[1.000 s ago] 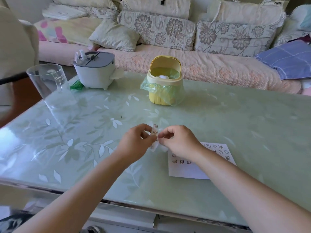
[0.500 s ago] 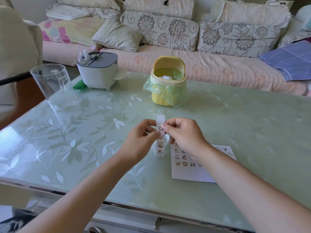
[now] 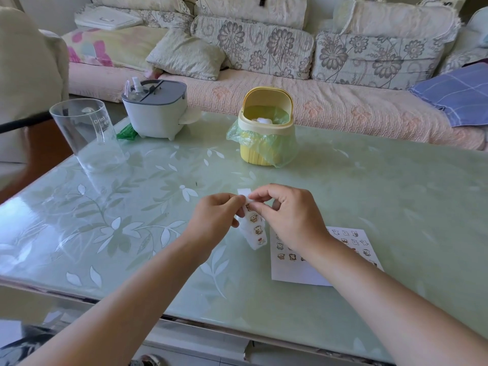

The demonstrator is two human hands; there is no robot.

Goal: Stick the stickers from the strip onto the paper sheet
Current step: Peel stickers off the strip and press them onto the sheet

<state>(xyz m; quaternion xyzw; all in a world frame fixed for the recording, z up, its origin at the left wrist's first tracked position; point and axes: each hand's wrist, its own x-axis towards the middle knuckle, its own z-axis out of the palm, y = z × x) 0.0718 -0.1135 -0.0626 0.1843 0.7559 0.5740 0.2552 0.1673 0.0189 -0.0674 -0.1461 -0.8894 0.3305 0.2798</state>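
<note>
- Head view, hands: my left hand (image 3: 216,220) pinches the upper part of the strip (image 3: 254,228) between thumb and forefinger. My right hand (image 3: 287,220) meets it from the other side, its thumb and forefinger closed on the strip's topmost sticker.
- Head view, task's thing: the strip hangs down from between my two hands, clear of the table (image 3: 369,194), with a few stickers showing below my fingertips. The paper sheet (image 3: 298,276) lies flat on the table beneath my right wrist and partly behind it. Rows of placed stickers (image 3: 346,233) show on it, beyond and to the right of that wrist.
- Step, as I judge it: peeling the top sticker free. My fingertips hide whether its edge has lifted.
- Risk 1: a pull that is too fast or too steep could tear the sticker or fold it onto itself, since both pinches sit close together and leave little slack.
- Risk 2: the loose lower end of the strip may swing and curl, so the freed adhesive could catch on the backing or on my fingers.
- Risk 3: my right forearm crosses the sheet, and a careless sweep could drag or turn it.
- Risk 4: the sheet is already well filled near my right hand, so a hurried placement could overlap a sticker there.
- Far from both hands: a yellow bin (image 3: 266,136) and a clear cup (image 3: 87,133), neither of them a hazard.
</note>
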